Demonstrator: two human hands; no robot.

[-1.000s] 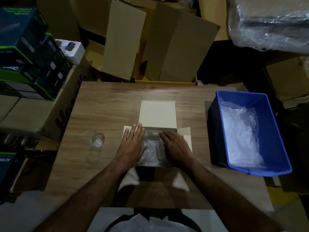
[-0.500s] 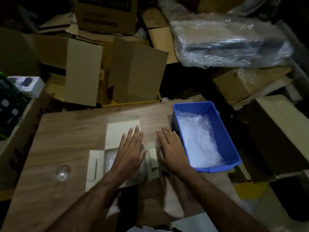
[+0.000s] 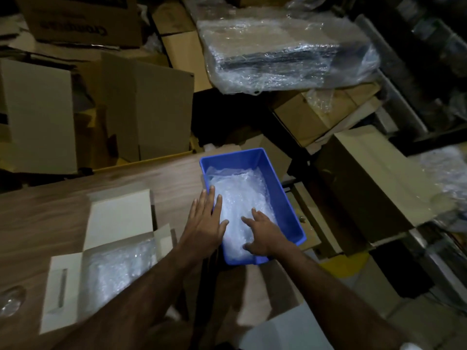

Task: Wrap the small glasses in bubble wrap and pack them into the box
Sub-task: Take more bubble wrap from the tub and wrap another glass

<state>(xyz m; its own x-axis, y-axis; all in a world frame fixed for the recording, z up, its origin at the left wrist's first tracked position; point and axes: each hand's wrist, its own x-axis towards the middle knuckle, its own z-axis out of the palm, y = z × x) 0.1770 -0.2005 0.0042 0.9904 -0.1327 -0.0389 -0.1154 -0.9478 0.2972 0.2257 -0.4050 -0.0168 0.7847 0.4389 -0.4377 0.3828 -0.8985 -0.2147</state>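
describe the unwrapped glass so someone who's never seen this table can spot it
Start at the wooden table and find the open white box. Go past its left flap to the picture's left edge: the small clear glass stands there, bare and transparent, unlike the bubble-wrapped bundle inside the box.

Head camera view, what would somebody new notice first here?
The bright blue bin at the wooden table's right edge stands out, heaped with white bubble wrap. Both hands reach for it, the right hand spread on the wrap inside, the left hand over the bin's near-left rim. Left of them, an open white box holds a bubble-wrapped bundle.
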